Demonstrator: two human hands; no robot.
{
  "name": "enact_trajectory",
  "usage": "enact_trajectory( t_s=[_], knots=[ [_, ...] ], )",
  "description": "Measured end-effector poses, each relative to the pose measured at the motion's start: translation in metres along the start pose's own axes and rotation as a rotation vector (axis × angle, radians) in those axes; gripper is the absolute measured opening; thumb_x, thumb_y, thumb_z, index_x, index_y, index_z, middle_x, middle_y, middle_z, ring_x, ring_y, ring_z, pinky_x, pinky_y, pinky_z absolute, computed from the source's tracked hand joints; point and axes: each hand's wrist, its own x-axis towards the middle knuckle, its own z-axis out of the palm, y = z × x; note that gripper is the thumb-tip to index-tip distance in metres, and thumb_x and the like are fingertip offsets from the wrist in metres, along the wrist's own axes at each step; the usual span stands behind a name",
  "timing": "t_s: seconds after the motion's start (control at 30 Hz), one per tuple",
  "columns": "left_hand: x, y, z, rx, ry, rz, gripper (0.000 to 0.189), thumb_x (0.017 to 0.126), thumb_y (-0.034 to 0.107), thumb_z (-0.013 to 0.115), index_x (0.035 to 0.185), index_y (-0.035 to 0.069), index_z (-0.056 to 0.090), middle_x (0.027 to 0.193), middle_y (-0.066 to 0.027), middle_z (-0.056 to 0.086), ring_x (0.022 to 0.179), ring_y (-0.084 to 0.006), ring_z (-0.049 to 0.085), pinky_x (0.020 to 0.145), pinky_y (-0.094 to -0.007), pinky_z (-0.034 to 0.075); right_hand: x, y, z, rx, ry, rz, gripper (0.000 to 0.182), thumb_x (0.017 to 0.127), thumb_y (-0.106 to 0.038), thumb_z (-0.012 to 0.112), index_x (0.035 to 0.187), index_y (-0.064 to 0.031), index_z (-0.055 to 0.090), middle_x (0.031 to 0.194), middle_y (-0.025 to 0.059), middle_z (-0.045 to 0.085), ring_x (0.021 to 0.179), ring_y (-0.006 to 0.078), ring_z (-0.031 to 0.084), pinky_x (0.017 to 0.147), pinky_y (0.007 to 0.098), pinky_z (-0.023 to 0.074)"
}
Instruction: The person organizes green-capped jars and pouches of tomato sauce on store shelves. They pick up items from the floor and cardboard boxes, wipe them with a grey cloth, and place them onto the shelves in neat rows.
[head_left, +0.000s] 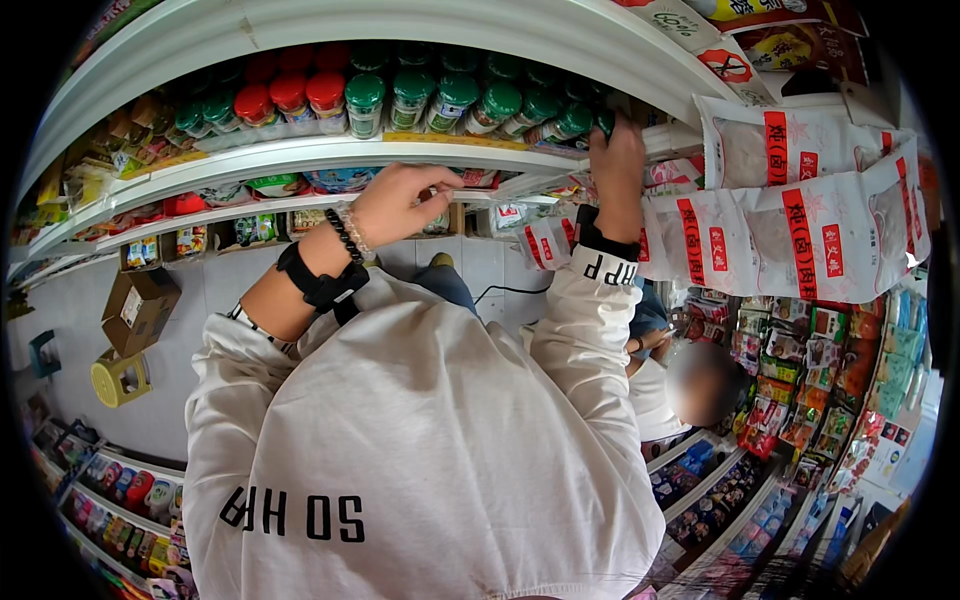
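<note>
My right hand (618, 154) reaches to the right end of a white shelf, its fingers on a green-capped jar (604, 120) that is mostly hidden. To its left stands a row of green-capped seasoning jars (454, 101), followed by red-capped jars (289, 96). My left hand (409, 199) hovers before the front edge of the shelf (315, 156), fingers loosely bent and apart, holding nothing. Bagged goods (341, 178) lie on the level below.
White packets with red labels (787, 232) hang beside my right wrist. Another person (660, 390) sits or crouches at the right, near hanging snack packets (795, 367). An open cardboard box (139, 311) and a yellow stool (121, 379) stand on the floor at the left.
</note>
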Motion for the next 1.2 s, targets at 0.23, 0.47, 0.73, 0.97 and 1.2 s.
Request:
enact_trajectory(
  t_s=[0.23,0.47,0.73,0.97,1.2],
  knots=[
    [-0.012,0.000,-0.025,0.048,0.054,-0.030,0.021,0.084,0.012,0.052,0.099,0.000,0.061,0.085,-0.0136,0.065,0.069,-0.0194,0.064,0.067,-0.0297,0.051,0.003,0.001,0.004,-0.062,-0.006,0.026,0.040,0.076,-0.009,0.059,0.114,-0.0003,0.051,0.105,0.0261,0.055,0.099,0.0433,0.051,0.083,0.0461,0.0429],
    [-0.023,-0.004,-0.043,0.013,0.182,-0.081,0.019,0.084,0.010,0.055,0.099,0.001,0.062,0.077,-0.0088,0.064,0.063,-0.0125,0.058,0.063,-0.0255,0.049,0.006,0.002,0.002,0.017,0.056,-0.097,0.041,0.075,-0.009,0.061,0.115,-0.0007,0.051,0.104,0.0245,0.056,0.095,0.0432,0.053,0.082,0.0460,0.0436],
    [-0.032,0.007,-0.068,0.103,0.353,-0.059,0.021,0.083,0.011,0.056,0.101,0.003,0.062,0.082,-0.0115,0.065,0.070,-0.0175,0.063,0.063,-0.0273,0.049,-0.019,-0.034,-0.009,0.106,0.282,-0.119,0.022,0.081,-0.011,0.057,0.101,-0.0056,0.061,0.094,0.0154,0.059,0.087,0.0339,0.056,0.075,0.0410,0.0456],
    [-0.028,0.007,-0.058,0.122,0.377,0.041,0.021,0.083,0.011,0.057,0.101,0.002,0.062,0.084,-0.0118,0.065,0.071,-0.0171,0.063,0.063,-0.0274,0.049,-0.019,-0.056,0.019,-0.011,0.173,-0.404,0.025,0.078,-0.015,0.060,0.103,-0.0110,0.064,0.111,0.0045,0.060,0.110,0.0263,0.046,0.095,0.0439,0.0327],
    [-0.039,0.007,-0.064,0.052,0.383,-0.028,0.019,0.083,0.006,0.056,0.101,0.000,0.062,0.081,-0.0099,0.065,0.074,-0.0138,0.063,0.063,-0.0264,0.050,-0.016,-0.053,0.025,-0.034,0.184,-0.428,0.027,0.079,-0.020,0.061,0.104,-0.0128,0.064,0.109,0.0037,0.058,0.110,0.0251,0.046,0.096,0.0460,0.0299]
  ],
)
